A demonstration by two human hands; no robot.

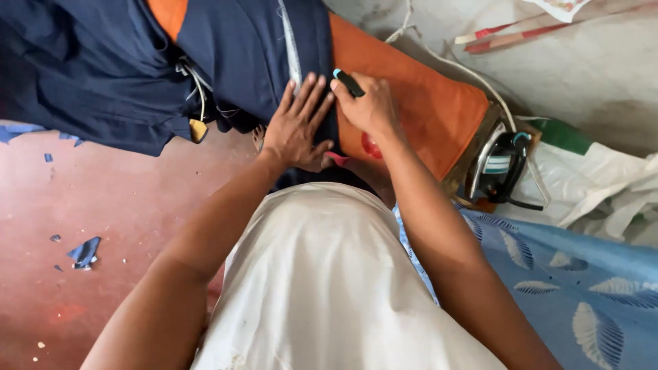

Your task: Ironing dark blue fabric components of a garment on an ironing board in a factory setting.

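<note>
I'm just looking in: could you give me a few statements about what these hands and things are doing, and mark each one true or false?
1. The left hand lies flat on the dark blue cloth. True.
2. The right hand is empty. False: it grips a small black marker with a blue tip.
3. An iron sits at the end of the orange board. True.
4. The floor is green. False: it is reddish, with blue cloth scraps.
</note>
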